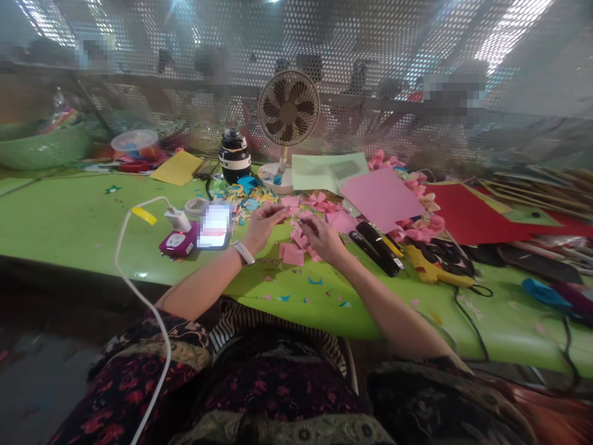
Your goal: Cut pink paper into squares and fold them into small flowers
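Both hands meet over a scatter of small pink paper pieces (293, 254) on the green table (92, 213). My left hand (264, 226), with a white band at its wrist, has thumb and fingertips pinched together. Something small and pinkish seems to be at its tips, too small to name. Just to the right, my right hand (320, 237) is closed, its fingertips together near a tiny dark spot I cannot make out. A short gap separates the two hands. Beside the right hand lies a black stapler (380, 248).
A fan (288, 111) and a black bottle (234, 156) stand at the back. To the left are a lit phone (214, 226) and a purple power adapter (177, 243) with a white cable. Pink sheets (383, 201), red sheets (467, 216) and a yellow glue gun (433, 267) lie right.
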`<state>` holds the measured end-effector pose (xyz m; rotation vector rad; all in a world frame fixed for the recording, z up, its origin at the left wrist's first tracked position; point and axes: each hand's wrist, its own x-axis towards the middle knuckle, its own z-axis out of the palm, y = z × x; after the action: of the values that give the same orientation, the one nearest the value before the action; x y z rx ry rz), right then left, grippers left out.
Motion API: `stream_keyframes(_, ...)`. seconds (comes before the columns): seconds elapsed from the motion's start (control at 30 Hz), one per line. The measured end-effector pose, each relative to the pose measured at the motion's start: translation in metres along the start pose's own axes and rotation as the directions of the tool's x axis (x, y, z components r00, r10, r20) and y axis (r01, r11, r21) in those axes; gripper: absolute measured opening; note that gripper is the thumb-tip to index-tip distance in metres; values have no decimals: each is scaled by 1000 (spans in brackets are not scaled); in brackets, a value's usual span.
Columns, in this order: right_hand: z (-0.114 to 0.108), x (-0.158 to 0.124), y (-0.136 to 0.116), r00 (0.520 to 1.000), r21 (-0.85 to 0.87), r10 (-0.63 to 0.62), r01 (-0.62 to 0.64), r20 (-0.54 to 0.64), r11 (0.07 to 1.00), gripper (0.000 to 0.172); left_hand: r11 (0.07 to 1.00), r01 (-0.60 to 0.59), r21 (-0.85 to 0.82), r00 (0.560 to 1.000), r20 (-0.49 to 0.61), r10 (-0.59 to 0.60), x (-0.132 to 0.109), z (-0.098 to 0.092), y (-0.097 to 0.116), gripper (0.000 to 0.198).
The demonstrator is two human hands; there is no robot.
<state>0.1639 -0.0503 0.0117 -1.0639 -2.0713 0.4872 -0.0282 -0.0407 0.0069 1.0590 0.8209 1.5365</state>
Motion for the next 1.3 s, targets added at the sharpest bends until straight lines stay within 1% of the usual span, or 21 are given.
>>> stream_keyframes(0.13,0,-1,-1,999,46,11,-12,34,999,24,1000,-1,-10,1000,-2,1,-1,1,0,27)
stream_keyframes(0.33,0,-3,2,999,68,31,-34,38,997,29,1000,6,-28,999,-31,-7,-1,3,1,29)
stream_keyframes(0.63,0,-3,2,999,106,29,-33,40,994,27,997,-20,-74,999,-43,17,-1,4,0,21)
stream_keyframes(0.73,0,-4,2,999,105,25,-28,28,994,28,997,-17,-81,999,-48,13,0,4,-1,23)
stream_keyframes(0.9,1,-3,4,1000,111,-8,7,15,994,26,997,29,-77,999,-28,-31,0,1,2,33)
stream_keyframes(1.1,1,-2,5,999,90,-45,45,-4,995,28,996,62,-60,998,-14,-63,-2,1,7,34)
stream_keyframes(1.3,1,-3,3,1000,103,-15,16,-11,995,29,997,45,-65,998,-41,-48,-3,3,6,38)
